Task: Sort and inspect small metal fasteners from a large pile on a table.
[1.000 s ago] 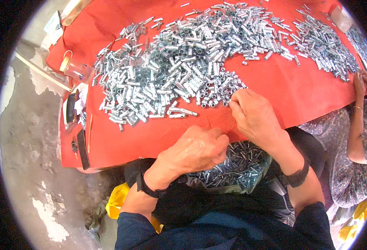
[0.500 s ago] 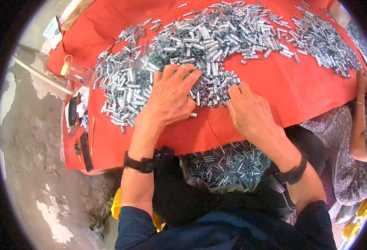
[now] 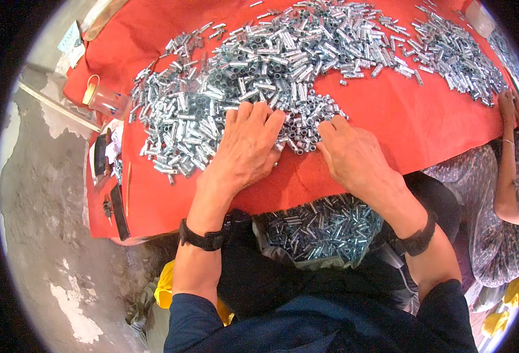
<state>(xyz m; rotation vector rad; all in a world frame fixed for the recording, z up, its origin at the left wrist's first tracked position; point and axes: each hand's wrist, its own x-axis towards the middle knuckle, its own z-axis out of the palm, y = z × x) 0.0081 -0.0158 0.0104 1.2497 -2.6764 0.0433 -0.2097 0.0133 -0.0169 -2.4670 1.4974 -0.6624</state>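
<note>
A wide heap of shiny metal tubes lies on a red cloth. My left hand rests at the near edge of the heap with its fingers curled down into the tubes; its fingertips are hidden. Just right of it is a patch of short tubes, several standing with their round ends up. At the right edge of this patch is my right hand, its thumb and fingers bent together. Whatever either hand grips is covered by the fingers.
Below the table edge, in front of my body, sits a bag of metal tubes. A clear plastic jar lies at the left, with a black strip nearer. Another heap is at the far right, where another person's arm reaches the cloth.
My left hand has drawn slightly nearer and to the right, its fingers more bunched. A loose tube beside its thumb is now mostly covered. My right hand has barely moved.
</note>
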